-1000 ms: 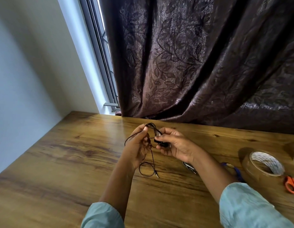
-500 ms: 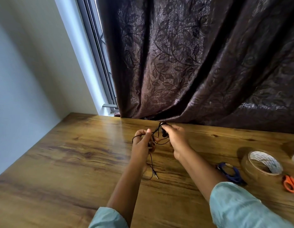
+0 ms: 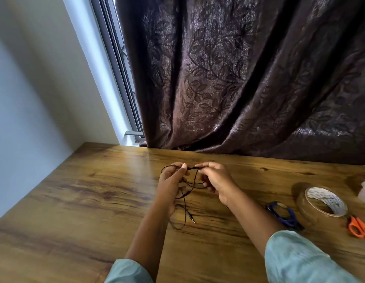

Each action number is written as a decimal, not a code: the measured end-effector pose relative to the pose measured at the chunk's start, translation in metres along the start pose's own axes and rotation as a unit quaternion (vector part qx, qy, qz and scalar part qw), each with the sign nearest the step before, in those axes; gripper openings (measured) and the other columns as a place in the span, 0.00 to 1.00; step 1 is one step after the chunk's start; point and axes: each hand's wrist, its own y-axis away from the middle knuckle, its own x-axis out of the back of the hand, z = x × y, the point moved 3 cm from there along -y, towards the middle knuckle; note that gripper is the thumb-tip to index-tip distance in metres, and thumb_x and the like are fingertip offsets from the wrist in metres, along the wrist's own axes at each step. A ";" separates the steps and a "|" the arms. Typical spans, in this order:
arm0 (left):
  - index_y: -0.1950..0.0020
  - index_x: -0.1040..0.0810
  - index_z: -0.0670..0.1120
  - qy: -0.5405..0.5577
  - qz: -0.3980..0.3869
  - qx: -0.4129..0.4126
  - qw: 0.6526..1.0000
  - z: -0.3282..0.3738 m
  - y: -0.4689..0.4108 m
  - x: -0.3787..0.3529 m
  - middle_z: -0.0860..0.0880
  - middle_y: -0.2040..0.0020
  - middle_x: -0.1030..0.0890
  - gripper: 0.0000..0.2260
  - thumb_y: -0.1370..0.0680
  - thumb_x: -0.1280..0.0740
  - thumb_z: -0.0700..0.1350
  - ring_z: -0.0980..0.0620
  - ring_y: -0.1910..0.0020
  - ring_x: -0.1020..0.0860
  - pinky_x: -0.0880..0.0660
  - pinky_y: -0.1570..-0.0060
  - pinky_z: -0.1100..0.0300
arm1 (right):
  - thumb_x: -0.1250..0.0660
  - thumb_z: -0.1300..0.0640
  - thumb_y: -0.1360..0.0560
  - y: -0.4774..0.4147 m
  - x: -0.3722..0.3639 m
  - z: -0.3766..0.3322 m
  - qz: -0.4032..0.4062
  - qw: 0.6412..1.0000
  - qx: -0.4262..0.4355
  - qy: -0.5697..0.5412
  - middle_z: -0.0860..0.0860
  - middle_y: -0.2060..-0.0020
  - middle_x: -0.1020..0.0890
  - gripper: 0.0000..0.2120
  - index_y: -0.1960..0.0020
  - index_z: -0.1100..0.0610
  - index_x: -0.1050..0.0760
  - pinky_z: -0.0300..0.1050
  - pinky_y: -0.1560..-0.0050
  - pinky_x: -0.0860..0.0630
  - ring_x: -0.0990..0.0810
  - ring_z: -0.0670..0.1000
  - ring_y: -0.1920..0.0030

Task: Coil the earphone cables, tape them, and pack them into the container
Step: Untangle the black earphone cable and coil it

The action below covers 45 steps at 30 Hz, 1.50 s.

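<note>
Left hand (image 3: 171, 181) and right hand (image 3: 215, 179) pinch black earphone cable (image 3: 195, 181) above counter (image 3: 75, 201). Advice: wind even loops, keep tension, gather dangling plug (image 3: 191, 218) last.

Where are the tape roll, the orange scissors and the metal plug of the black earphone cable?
tape roll (image 3: 308, 209): head view, clear outer wall.
orange scissors (image 3: 358, 227): head view, handle.
plug (image 3: 192, 217): head view, metal tip.
</note>
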 end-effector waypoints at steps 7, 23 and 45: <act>0.55 0.19 0.46 -0.083 -0.017 -0.051 0.995 0.008 -0.002 -0.007 0.52 0.63 0.18 0.12 0.19 0.41 0.47 0.60 0.65 0.20 0.25 0.59 0.63 | 0.35 0.50 0.22 0.004 -0.009 -0.001 -0.117 0.993 0.008 0.020 0.50 0.65 0.17 0.06 0.47 0.49 0.24 0.37 0.75 0.37 0.27 0.44 0.75; 0.45 0.23 0.48 0.247 0.044 -0.046 0.967 0.055 -0.013 0.017 0.51 0.71 0.26 0.14 0.18 0.45 0.51 0.56 0.73 0.24 0.22 0.66 0.57 | 0.36 0.59 0.27 -0.013 0.014 0.028 -0.026 0.932 0.014 0.361 0.46 0.64 0.16 0.08 0.58 0.47 0.23 0.41 0.61 0.21 0.17 0.44 0.64; 0.41 0.23 0.58 0.100 -0.041 -0.051 0.993 0.051 0.003 0.006 0.51 0.47 0.19 0.15 0.19 0.47 0.55 0.56 0.54 0.20 0.24 0.58 0.57 | 0.27 0.59 0.29 0.012 -0.022 -0.024 -0.112 0.962 0.238 0.074 0.48 0.60 0.22 0.06 0.58 0.50 0.21 0.44 0.55 0.25 0.24 0.45 0.59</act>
